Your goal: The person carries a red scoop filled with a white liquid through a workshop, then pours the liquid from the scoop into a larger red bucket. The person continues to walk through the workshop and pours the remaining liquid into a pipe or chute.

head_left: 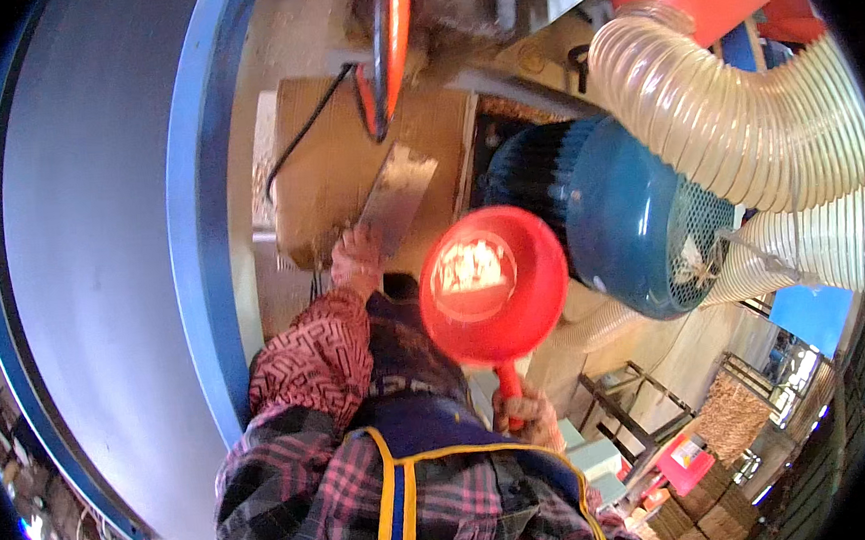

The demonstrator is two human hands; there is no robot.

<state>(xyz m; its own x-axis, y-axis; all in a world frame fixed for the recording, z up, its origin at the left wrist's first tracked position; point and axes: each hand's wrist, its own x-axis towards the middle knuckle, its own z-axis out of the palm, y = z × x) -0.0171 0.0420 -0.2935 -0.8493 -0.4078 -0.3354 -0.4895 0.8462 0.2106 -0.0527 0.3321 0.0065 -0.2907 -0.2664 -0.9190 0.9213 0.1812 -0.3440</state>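
Panel: a wide grey panel with a blue rim fills the left side, curving close beside the person's left sleeve; little room on that side
Left hand: the left hand is clenched on the lower end of a flat metal scraper, low against the box front
Scraper: its blade runs up and to the right from the grip, lying against the cardboard box, tip just under the orange guard
Box: brown, dusty, a black cable hanging across its face; I cannot tell what is inside
Scoop: a red plastic scoop stands between scraper and motor, bowl upward and open toward the viewer
Scoop contents: a pale heap of what looks like sawdust or shavings in the bowl
Right hand: the right hand grasps the scoop's handle at its bottom end, bowl well above the fist
Motor: a blue ribbed motor just right of the scoop's rim, nearly touching it
Hoses: ribbed clear hoses bend over and behind the motor, closing the right side
Open room: lower right, a floor with stacked woven goods, well apart from both hands
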